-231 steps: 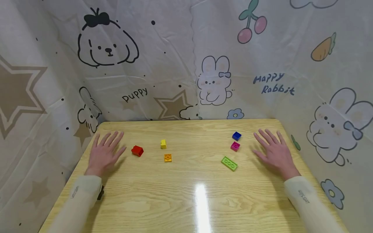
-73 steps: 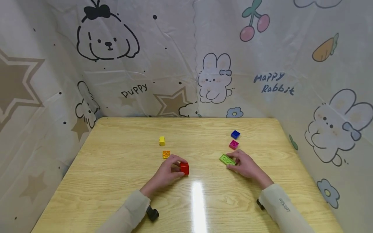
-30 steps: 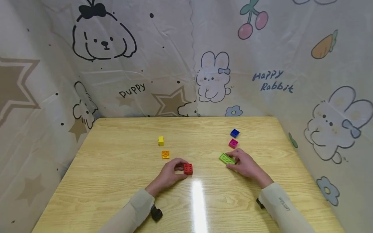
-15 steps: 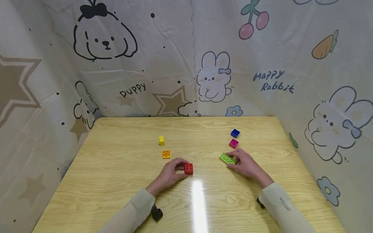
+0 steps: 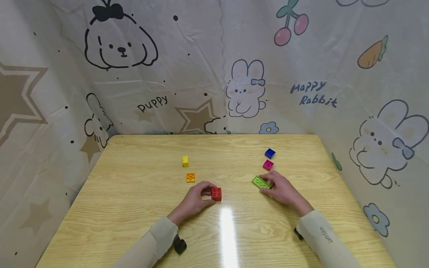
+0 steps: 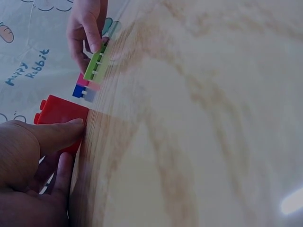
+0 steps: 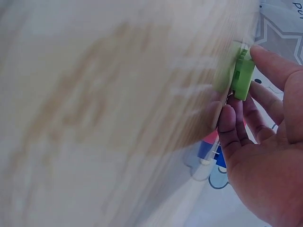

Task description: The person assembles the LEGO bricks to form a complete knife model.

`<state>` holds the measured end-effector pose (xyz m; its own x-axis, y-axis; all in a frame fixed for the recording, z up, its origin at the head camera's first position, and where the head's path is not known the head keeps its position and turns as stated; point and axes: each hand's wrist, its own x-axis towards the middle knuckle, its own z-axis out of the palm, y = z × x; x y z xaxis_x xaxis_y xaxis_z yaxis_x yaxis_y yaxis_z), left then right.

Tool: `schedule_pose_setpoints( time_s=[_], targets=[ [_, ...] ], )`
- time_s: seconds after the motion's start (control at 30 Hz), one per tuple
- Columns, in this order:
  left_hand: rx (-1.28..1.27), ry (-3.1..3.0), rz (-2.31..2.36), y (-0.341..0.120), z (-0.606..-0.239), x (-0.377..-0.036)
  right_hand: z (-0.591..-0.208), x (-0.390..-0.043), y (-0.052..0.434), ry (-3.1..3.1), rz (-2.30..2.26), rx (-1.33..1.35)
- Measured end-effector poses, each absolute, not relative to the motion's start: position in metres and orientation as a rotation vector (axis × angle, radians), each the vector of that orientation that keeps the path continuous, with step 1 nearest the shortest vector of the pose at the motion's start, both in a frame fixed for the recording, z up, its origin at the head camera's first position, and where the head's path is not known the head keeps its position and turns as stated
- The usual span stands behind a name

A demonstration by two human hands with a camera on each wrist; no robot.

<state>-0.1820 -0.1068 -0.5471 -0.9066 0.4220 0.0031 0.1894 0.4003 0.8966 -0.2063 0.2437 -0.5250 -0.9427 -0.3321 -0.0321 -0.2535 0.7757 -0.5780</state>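
Observation:
On the wooden table, my left hand point(image 5: 195, 199) holds a red toy building brick point(image 5: 216, 194) between thumb and fingers, its studs facing up. In the left wrist view the red brick point(image 6: 61, 116) sits at the table surface with my thumb along its side. My right hand point(image 5: 283, 188) pinches the right end of a long lime-green brick point(image 5: 260, 182). Its hollow underside faces up, and the left wrist view shows studs on the table side of this green brick point(image 6: 94, 64). A gap of bare table separates the two bricks.
Behind the green brick lie a pink brick point(image 5: 268, 165) and a blue brick point(image 5: 269, 153). A yellow brick point(image 5: 185, 161) and an orange brick point(image 5: 190, 177) lie left of centre. A printed cloth point(image 5: 201, 67) hangs behind the table and along its sides.
Earlier both hands lay open at the sides. My left hand has brought the red brick to the middle and turned its studs up; my right hand has gripped the green brick. Nothing moved lately.

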Motion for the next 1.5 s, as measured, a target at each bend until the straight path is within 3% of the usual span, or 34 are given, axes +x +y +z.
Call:
schedule_pose_setpoints(
  time_s=[0.57,1.5],
  targets=[
    [0.567,2.441,1.498,-0.109,-0.547,-0.182,-0.519,-0.205,0.236,2.872,-0.957,-0.491],
    [0.569,2.418,1.522,-0.107,-0.547,-0.183,-0.499,-0.204,0.221,2.803,-1.505,-0.398]
  ],
)
